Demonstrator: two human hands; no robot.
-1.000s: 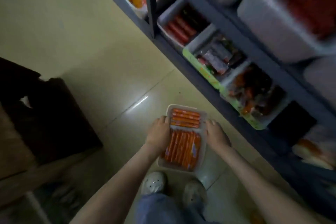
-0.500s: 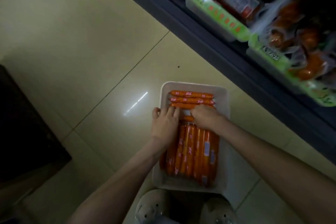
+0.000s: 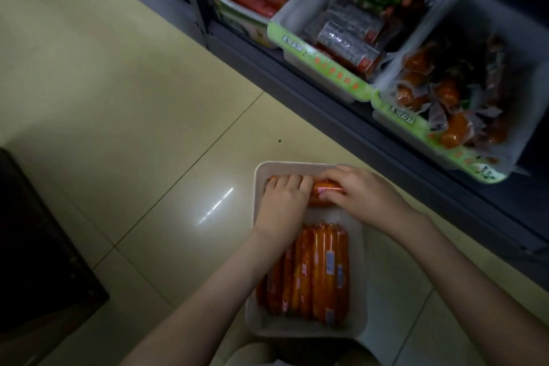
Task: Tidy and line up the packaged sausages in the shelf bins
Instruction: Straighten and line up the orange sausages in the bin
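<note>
Shelf bins [image 3: 320, 64] beyond sausage tray [image 3: 359, 276]

Dim, murky view here. A white glare streak [image 3: 216, 205] flashes off the glossy floor [image 3: 118, 83], and the shelf [image 3: 356, 131] sinks into heavy shadow toward the upper right. Straight lines bow at the edges, and detail stays soft and grainy throughout.

The bin [image 3: 309, 333] on the floor [image 3: 118, 83] is white; its sausages [image 3: 320, 270] are bright orange with red lettering and small pale-blue labels. The floor is pale yellow tile crossed by thin dark lines. Beyond the bin, the shelf [image 3: 416, 169] is dark grey, and its bin labels [image 3: 323, 67] are lime green with orange marks.
</note>
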